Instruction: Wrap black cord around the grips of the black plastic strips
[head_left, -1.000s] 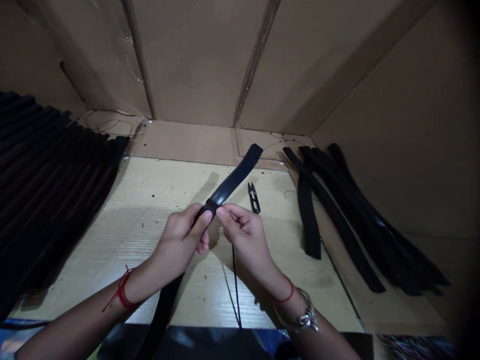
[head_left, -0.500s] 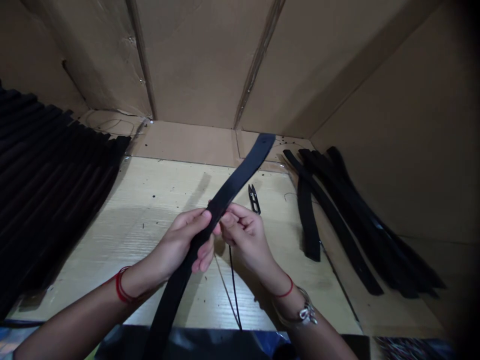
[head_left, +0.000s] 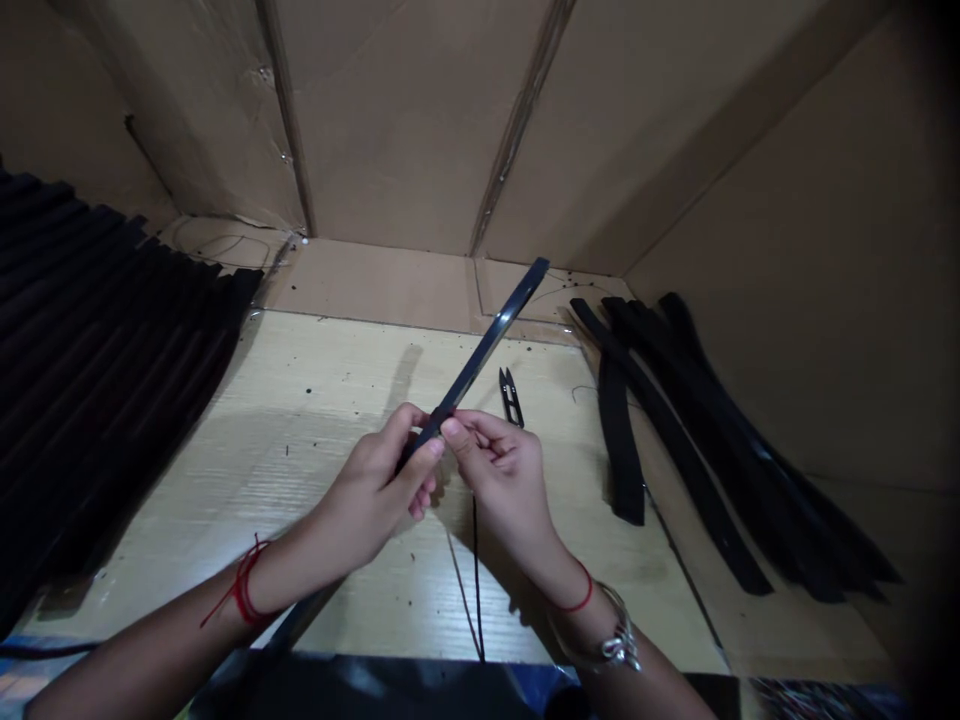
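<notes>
A long black strap [head_left: 487, 345] stands edge-on, rising from my hands toward the back of the table, with its lower length passing behind my left hand. My left hand [head_left: 375, 480] is shut around it. The fingertips of my right hand [head_left: 499, 470] pinch it close by. A thin black cord [head_left: 475, 580] hangs down below my right hand. Small black-handled thread snips [head_left: 511, 398] lie on the table just beyond my right hand, not touched. A red thread circles each wrist, with a metal bracelet on the right.
A light wooden table [head_left: 292, 400] lies under my hands, backed by cardboard walls [head_left: 405, 120]. Many black straps lie side by side in a dense row [head_left: 112, 370] on the left. More black straps [head_left: 675, 450] lie in a loose pile on the right.
The strap has turned from showing its flat face to edge-on, and its top now leans further right. Both hands have shifted slightly, and my right hand is a little lower.
</notes>
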